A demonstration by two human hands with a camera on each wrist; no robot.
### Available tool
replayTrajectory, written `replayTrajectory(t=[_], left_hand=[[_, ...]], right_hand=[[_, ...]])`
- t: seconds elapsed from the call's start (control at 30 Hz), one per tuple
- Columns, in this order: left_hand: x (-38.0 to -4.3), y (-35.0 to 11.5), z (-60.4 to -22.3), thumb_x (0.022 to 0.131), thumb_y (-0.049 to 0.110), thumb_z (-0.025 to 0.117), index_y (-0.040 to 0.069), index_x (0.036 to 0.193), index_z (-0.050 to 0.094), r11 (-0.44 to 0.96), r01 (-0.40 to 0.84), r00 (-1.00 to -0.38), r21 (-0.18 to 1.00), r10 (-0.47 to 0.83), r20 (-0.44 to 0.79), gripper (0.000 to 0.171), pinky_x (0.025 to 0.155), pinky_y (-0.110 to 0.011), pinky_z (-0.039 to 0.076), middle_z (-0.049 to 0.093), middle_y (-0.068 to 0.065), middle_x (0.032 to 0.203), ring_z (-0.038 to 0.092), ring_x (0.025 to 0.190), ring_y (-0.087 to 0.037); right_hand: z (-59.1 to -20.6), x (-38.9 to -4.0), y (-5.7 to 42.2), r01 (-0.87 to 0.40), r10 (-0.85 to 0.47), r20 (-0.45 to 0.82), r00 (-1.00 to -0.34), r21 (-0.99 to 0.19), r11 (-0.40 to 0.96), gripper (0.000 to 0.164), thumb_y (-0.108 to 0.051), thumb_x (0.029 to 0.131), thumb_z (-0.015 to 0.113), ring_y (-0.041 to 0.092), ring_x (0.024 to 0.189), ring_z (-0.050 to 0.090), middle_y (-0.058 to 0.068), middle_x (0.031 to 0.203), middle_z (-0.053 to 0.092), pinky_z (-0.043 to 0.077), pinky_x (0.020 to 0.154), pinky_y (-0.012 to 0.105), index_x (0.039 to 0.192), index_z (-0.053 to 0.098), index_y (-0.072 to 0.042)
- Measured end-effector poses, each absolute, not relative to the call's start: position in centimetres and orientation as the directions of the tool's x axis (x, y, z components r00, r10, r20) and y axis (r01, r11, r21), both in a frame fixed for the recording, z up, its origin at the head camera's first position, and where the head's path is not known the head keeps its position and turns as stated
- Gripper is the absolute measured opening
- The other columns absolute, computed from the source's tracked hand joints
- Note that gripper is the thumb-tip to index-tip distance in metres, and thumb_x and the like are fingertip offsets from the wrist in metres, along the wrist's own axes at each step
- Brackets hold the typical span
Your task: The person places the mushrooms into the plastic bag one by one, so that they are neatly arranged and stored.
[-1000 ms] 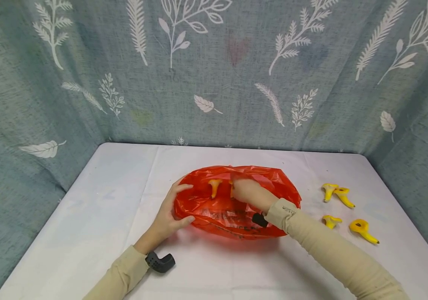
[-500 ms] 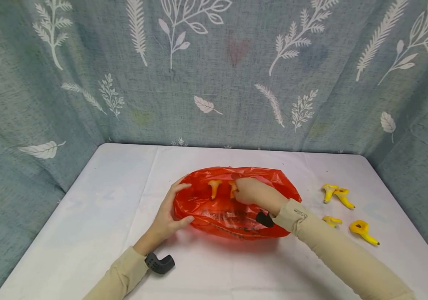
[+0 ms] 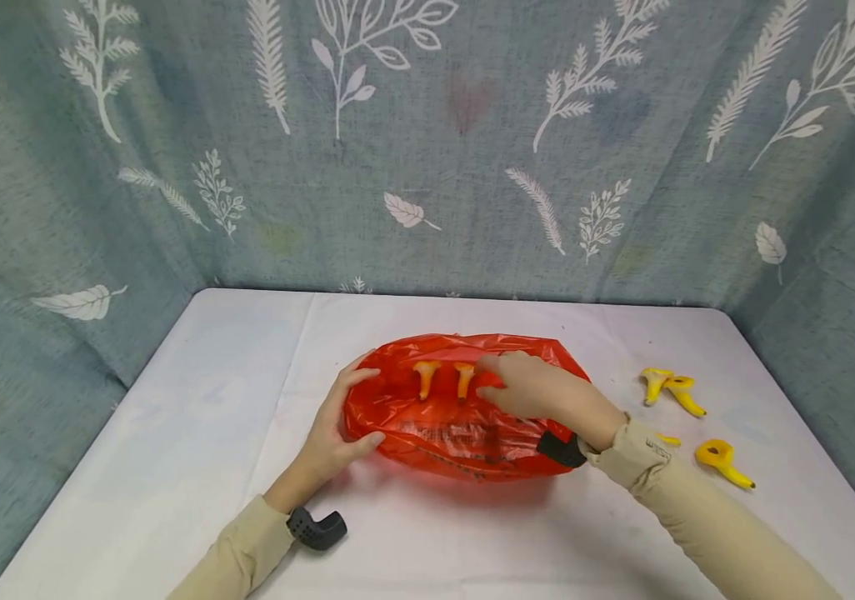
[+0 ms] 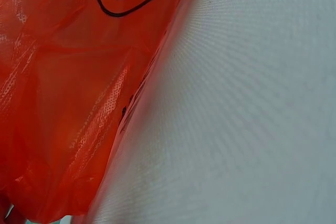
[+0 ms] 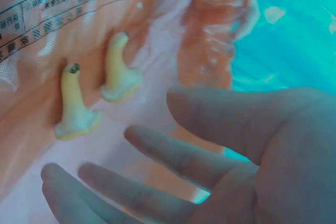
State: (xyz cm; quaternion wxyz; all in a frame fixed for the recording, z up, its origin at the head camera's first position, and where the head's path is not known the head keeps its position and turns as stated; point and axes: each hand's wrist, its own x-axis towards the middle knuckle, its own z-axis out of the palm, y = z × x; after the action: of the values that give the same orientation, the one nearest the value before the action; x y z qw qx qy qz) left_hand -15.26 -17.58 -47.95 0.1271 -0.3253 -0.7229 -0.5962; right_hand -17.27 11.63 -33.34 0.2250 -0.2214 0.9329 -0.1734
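A red plastic bag (image 3: 465, 454) lies with its mouth spread wide at the middle of the table. My left hand (image 3: 328, 433) holds its left rim, the thumb and a finger spread over the edge. Two yellow chanterelle mushrooms rest inside: a left mushroom (image 3: 425, 380) and a right mushroom (image 3: 463, 381). Over the bag's right part is my right hand (image 3: 536, 387), its fingers loose and holding nothing. In the right wrist view, both mushrooms lie apart from the right fingers (image 5: 163, 150). The left wrist view shows the bag's outer side (image 4: 68, 103), and most of the left hand is hidden there.
Several more chanterelles lie on the white table (image 3: 210, 433) at the right: a touching pair (image 3: 671, 389), one mushroom (image 3: 723, 462) nearer the front, and another mushroom (image 3: 669, 440) mostly behind the right sleeve. A patterned grey-green curtain (image 3: 427, 167) encloses the back and sides.
My right hand has let go of the right chanterelle in the bag and drawn back to the right, its fingers loosening. The left hand stays on the bag's rim.
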Motion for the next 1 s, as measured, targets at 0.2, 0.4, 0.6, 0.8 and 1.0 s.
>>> replayTrajectory(t=[0.2, 0.4, 0.6, 0.8, 1.0], left_hand=[[-15.2, -17.6, -47.8, 0.075, 0.011, 0.077, 0.003, 0.142, 0.042, 0.079, 0.620, -0.758, 0.780, 0.317, 0.570, 0.076, 0.106, -0.032, 0.042, 0.028, -0.012, 0.159, 0.034, 0.141, -0.030], [-14.0, -17.1, -45.7, 0.073, 0.000, 0.073, -0.006, 0.139, 0.041, 0.100, 0.594, -0.780, 0.798, 0.313, 0.541, 0.074, 0.106, -0.038, 0.044, 0.028, -0.020, 0.156, 0.036, 0.139, -0.027], [-13.2, -16.8, -44.3, 0.073, -0.001, 0.071, -0.009, 0.138, 0.040, 0.125, 0.565, -0.802, 0.816, 0.317, 0.506, 0.072, 0.104, -0.042, 0.046, 0.030, -0.023, 0.155, 0.040, 0.135, -0.030], [-13.2, -17.0, -44.5, 0.074, 0.001, 0.072, -0.007, 0.138, 0.040, 0.121, 0.560, -0.804, 0.819, 0.316, 0.503, 0.072, 0.103, -0.040, 0.046, 0.030, -0.022, 0.154, 0.041, 0.134, -0.031], [-13.2, -16.8, -44.5, 0.074, 0.000, 0.071, -0.007, 0.139, 0.040, 0.119, 0.561, -0.803, 0.819, 0.319, 0.504, 0.072, 0.104, -0.044, 0.046, 0.031, -0.021, 0.155, 0.041, 0.134, -0.033]], right_hand=[[-31.7, -16.4, 13.9, -0.412, -0.596, -0.236, -0.768, -0.530, 0.741, 0.028, -0.021, 0.099, 0.060, 0.008, 0.052, 0.044, 0.001, 0.092, 0.069, 0.045, 0.064, 0.030, 0.122, 0.068, -0.007], [-30.7, -16.5, 16.7, -0.447, -0.639, -0.175, -0.749, -0.579, 0.682, 0.027, -0.023, 0.099, 0.061, 0.010, 0.072, 0.057, 0.002, 0.109, 0.071, 0.050, 0.071, 0.032, 0.118, 0.072, -0.009], [-30.9, -17.3, 19.3, -0.455, -0.686, -0.097, -0.722, -0.681, 0.575, 0.019, -0.022, 0.098, 0.063, 0.016, 0.087, 0.065, -0.001, 0.102, 0.072, 0.056, 0.077, 0.039, 0.109, 0.075, -0.013], [-31.5, -18.1, 21.5, -0.371, -0.731, -0.038, -0.682, -0.843, 0.390, 0.015, -0.011, 0.099, 0.060, 0.027, 0.089, 0.070, 0.008, 0.098, 0.072, 0.057, 0.083, 0.048, 0.107, 0.071, -0.006], [-31.9, -18.5, 24.0, -0.302, -0.623, 0.006, -0.782, -0.878, 0.371, 0.017, -0.012, 0.100, 0.059, 0.035, 0.090, 0.067, 0.019, 0.100, 0.070, 0.058, 0.080, 0.044, 0.107, 0.068, 0.000]])
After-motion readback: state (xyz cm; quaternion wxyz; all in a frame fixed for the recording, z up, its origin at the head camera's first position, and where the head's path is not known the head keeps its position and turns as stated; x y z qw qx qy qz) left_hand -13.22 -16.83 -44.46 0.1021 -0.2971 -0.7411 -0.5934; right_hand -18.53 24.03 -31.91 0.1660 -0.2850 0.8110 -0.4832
